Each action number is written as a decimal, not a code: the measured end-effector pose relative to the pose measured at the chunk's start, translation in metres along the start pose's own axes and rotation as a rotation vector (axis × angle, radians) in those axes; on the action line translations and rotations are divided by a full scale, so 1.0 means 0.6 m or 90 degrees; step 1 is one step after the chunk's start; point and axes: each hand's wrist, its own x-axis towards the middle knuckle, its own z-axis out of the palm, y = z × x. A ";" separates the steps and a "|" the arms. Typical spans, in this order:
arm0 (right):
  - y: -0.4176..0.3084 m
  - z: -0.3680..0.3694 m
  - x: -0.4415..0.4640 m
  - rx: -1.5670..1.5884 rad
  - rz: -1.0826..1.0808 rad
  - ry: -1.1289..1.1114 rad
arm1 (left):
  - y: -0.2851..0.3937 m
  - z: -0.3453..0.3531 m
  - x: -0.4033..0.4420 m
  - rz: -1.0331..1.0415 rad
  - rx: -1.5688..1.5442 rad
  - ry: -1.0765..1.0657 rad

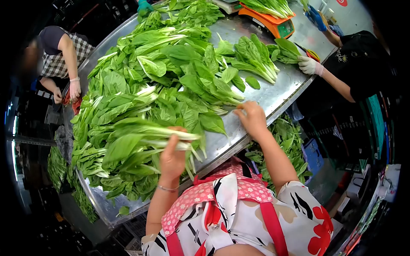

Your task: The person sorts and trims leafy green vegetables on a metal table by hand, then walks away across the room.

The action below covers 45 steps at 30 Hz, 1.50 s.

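My left hand [172, 161] is closed around the pale stems of a bunch of leafy greens [128, 138], whose leaves point left and look blurred by motion. Over the table's near edge, my right hand [252, 119] has its thumb and fingers pinched together. Its fingertips are beside the stem ends of another bunch of greens [213, 87] lying on the pile; whether they grip a stem or a scrap is too small to tell. A large heap of loose greens [115, 81] spreads under and beyond both hands.
The metal table [273, 91] carries an orange scale [273, 25] loaded with greens. At right, a co-worker's white-gloved hand [311, 66] holds leaves near scissors [311, 53]. Another person [64, 55] works at left. More greens [282, 145] sit below the near edge, beside a blue crate [314, 155].
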 end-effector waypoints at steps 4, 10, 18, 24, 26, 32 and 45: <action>0.042 0.035 0.022 -0.052 -0.013 0.022 | -0.083 -0.001 0.023 -0.169 0.118 0.062; -0.011 -0.019 0.017 0.605 0.361 -0.193 | -0.068 -0.014 0.019 -0.148 0.007 0.145; -0.061 0.001 -0.015 0.817 0.372 -0.234 | -0.068 -0.005 0.007 -0.143 -0.009 0.112; -0.121 0.022 -0.049 0.451 0.137 0.024 | -0.078 0.007 0.007 -0.134 0.124 0.110; -0.136 0.030 -0.063 0.276 -0.052 0.066 | -0.098 -0.010 0.010 -0.085 0.172 0.097; -0.146 0.017 -0.069 0.466 -0.020 -0.083 | -0.089 -0.022 0.006 -0.161 0.097 0.234; -0.151 0.044 -0.061 0.752 0.300 -0.209 | -0.086 -0.041 -0.002 -0.185 0.194 0.239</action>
